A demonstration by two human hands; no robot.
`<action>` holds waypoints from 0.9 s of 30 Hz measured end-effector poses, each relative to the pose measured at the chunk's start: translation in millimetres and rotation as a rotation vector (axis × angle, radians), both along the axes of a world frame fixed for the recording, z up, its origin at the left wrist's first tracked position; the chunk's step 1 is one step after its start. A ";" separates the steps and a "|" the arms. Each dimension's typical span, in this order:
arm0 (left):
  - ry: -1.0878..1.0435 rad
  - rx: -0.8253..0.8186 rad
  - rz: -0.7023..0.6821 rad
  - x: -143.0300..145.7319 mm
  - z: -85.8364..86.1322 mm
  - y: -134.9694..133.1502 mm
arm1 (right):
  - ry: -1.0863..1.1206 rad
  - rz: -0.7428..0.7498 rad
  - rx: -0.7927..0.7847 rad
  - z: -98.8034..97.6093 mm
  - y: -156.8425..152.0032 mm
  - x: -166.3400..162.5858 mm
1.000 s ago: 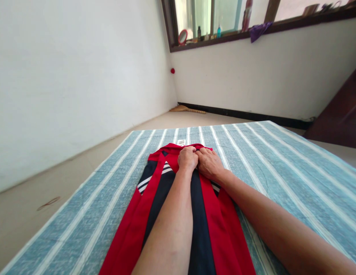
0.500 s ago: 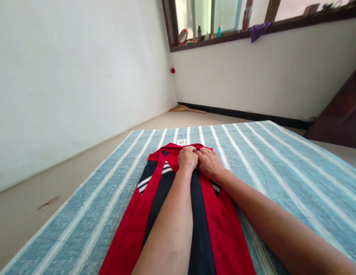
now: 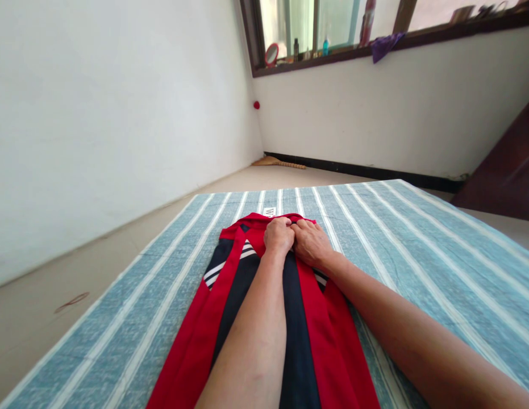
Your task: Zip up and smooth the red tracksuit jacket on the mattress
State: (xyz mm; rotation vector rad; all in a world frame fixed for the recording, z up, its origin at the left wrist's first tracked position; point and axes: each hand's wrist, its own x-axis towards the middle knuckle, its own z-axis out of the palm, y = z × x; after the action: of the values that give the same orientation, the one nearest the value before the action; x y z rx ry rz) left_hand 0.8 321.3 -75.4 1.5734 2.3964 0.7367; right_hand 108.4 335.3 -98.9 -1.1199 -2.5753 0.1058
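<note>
A red and dark navy jacket (image 3: 224,287) with white-striped patches near the shoulders lies flat, its collar end away from me. My left hand (image 3: 278,234) is closed on the jacket's fabric just below the collar (image 3: 259,218). Right beside it, my right hand (image 3: 312,244) grips the same area, its fingers curled and touching the left ones. The exact bit of cloth pinched between the fingers is hidden. Both forearms reach over the jacket; the left one covers part of its navy middle.
Under the jacket spreads a blue-grey cover with white stripes (image 3: 417,272), its edges dropping toward a beige floor (image 3: 29,324). A small broom (image 3: 275,162) lies by the far corner. A round mirror (image 3: 271,54), bottles and a purple cloth (image 3: 386,46) sit on the window sill.
</note>
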 end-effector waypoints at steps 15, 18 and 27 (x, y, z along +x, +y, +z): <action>-0.004 0.008 -0.003 -0.8 -0.7 0.7 | -0.004 -0.003 0.003 -0.9 0.9 -0.2; 0.003 0.009 -0.005 -0.6 -0.8 0.8 | -0.003 -0.002 -0.001 -0.1 0.4 -0.1; 0.025 0.011 -0.003 0.7 -0.2 0.2 | -0.011 -0.006 -0.009 1.3 -0.6 0.2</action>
State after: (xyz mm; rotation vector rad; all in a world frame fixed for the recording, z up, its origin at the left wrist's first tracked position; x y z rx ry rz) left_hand 1.6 321.5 -75.6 1.5995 2.4114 0.7348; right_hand 108.6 334.7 -97.7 -1.1343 -2.5832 0.1098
